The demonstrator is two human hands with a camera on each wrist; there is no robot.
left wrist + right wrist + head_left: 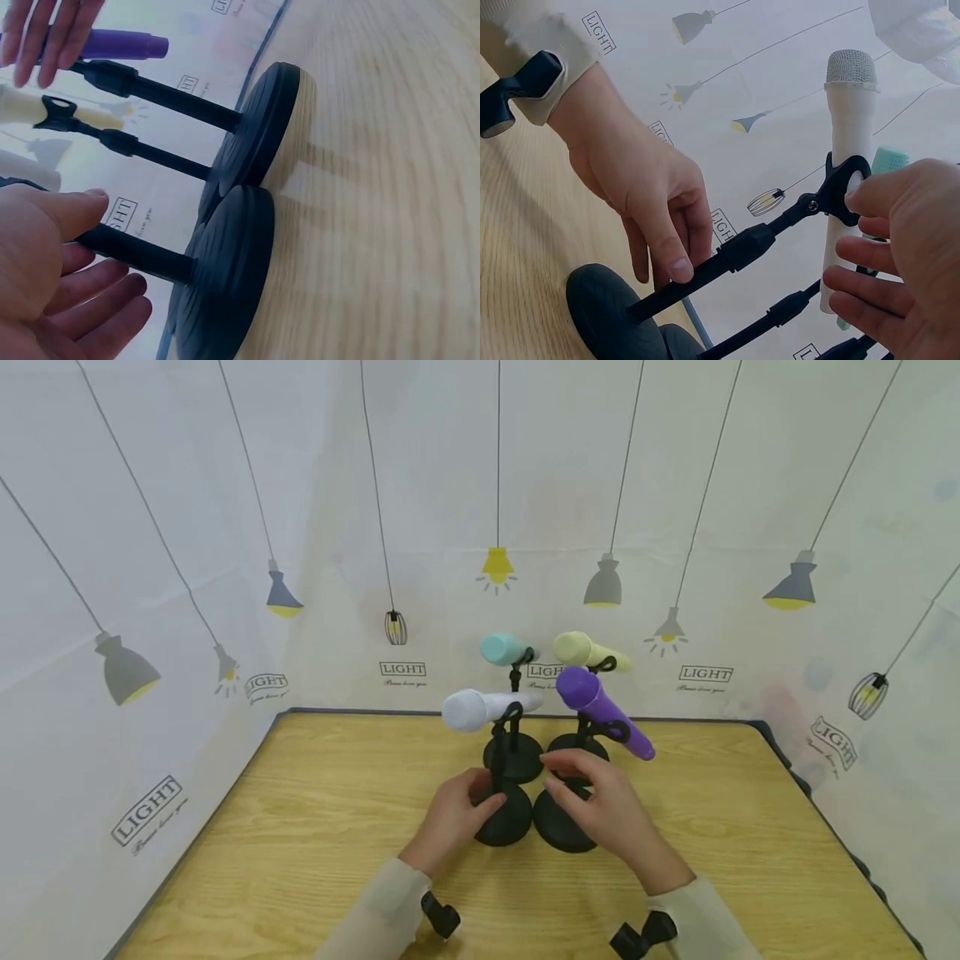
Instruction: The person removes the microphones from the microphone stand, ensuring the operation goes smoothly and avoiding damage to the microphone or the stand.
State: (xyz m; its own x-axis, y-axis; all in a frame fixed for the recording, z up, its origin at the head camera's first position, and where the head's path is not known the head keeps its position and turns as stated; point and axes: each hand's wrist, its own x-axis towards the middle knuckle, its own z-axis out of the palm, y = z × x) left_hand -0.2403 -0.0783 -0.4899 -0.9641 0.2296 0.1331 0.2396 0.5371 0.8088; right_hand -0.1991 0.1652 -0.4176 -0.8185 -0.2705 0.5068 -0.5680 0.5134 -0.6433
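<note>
the left hand [641,199], sleeve at its wrist, rests thumb and fingers on a black stand's stem [705,274] just above its round base [611,319] on the wood table [517,225]. the stem's clip [840,187] holds a white mic [850,150] upright. the right hand [900,255] hovers near the clip, fingers loosely curled, touching nothing clearly. a teal mic [889,161] shows behind it.

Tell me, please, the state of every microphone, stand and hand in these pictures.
White mic: clipped in its stand, lying about level.
Purple mic: clipped, tilted head up.
Teal mic: clipped, at the back.
Yellow mic: clipped, at the back.
Four stands: upright, bases close together.
Left hand: holds the white mic's stand pole.
Right hand: open, fingers relaxed above the front right base.
</note>
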